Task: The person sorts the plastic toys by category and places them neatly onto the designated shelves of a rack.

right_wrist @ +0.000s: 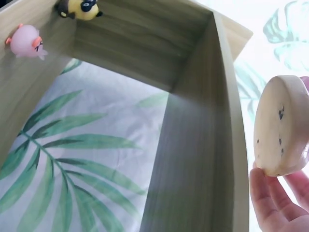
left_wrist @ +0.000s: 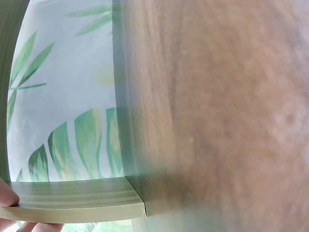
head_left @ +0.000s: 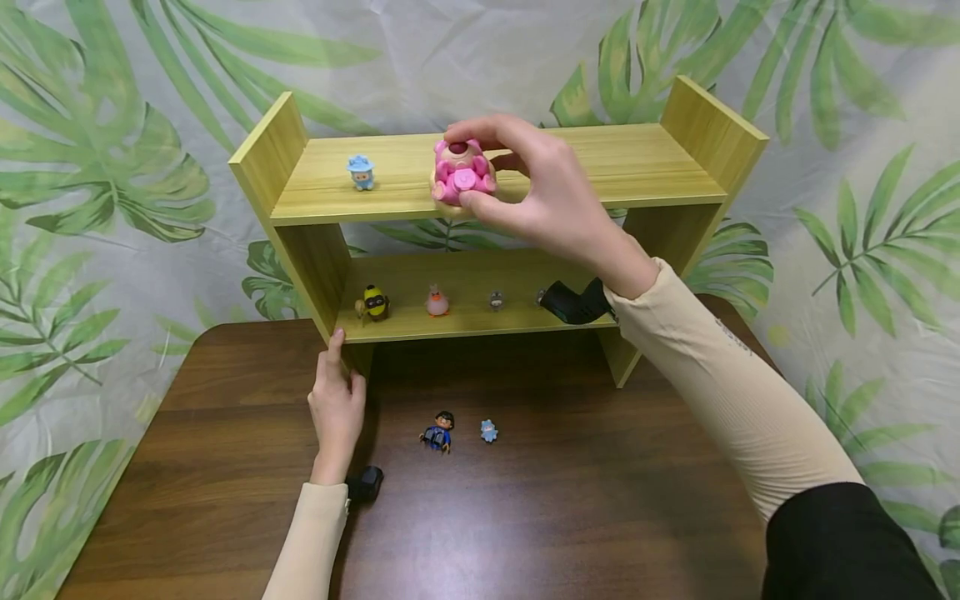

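Observation:
My right hand (head_left: 543,187) pinches a pink bear figurine (head_left: 463,177) between thumb and fingers, in front of the upper board (head_left: 622,162) of a wooden shelf. In the right wrist view its scuffed beige base (right_wrist: 277,128) shows, apart from the board's edge. On that board, left of the bear, stands a small blue-hatted figurine (head_left: 362,173). Lower down, my left hand (head_left: 337,408) grips the shelf's left side panel (head_left: 309,279) near its foot; the left wrist view has the thumb (left_wrist: 7,195) on one face and fingertips under the other.
Along the lower board stand a yellow-and-brown figurine (head_left: 375,302), a pink bird figurine (head_left: 437,302) and a tiny grey figurine (head_left: 496,300). A dark-haired toy figure (head_left: 438,433) and a light-blue figurine (head_left: 489,431) lie on the brown table (head_left: 570,500). Leaf-patterned cloth hangs behind.

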{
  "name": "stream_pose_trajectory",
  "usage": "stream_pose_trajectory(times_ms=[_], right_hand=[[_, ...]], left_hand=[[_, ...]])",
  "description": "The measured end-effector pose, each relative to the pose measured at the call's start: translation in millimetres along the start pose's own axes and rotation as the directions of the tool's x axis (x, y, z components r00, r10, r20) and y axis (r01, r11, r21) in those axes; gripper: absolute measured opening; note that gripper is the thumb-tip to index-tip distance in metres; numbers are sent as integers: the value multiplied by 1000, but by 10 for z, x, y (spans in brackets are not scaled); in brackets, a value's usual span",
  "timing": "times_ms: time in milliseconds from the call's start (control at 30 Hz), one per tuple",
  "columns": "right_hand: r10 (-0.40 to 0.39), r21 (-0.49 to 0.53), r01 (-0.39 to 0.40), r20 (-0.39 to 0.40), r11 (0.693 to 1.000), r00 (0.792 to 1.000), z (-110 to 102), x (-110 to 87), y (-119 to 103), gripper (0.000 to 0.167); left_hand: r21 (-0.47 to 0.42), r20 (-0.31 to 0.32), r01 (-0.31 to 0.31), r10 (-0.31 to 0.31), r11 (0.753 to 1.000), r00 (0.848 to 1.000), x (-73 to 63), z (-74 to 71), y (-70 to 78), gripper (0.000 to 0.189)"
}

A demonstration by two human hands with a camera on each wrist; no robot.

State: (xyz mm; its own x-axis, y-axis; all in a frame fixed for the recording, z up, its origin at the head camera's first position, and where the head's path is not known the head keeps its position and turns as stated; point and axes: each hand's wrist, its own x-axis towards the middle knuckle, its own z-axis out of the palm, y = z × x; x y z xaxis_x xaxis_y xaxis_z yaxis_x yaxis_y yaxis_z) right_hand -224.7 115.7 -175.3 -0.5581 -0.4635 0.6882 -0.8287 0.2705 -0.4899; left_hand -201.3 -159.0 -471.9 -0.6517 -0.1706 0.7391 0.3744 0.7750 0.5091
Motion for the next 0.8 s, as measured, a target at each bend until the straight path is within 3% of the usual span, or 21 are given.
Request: stream_pose_trajectory(times_ms=[433, 800], right_hand=[[27, -20, -26, 37, 999, 999, 51, 176, 69, 38], [131, -3, -131, 82, 991, 988, 74, 295, 116, 42]], left_hand=[[1, -2, 3, -3, 1000, 1000, -8, 9, -11, 82], [9, -3, 1, -1, 1000, 1000, 1, 7, -9, 86]])
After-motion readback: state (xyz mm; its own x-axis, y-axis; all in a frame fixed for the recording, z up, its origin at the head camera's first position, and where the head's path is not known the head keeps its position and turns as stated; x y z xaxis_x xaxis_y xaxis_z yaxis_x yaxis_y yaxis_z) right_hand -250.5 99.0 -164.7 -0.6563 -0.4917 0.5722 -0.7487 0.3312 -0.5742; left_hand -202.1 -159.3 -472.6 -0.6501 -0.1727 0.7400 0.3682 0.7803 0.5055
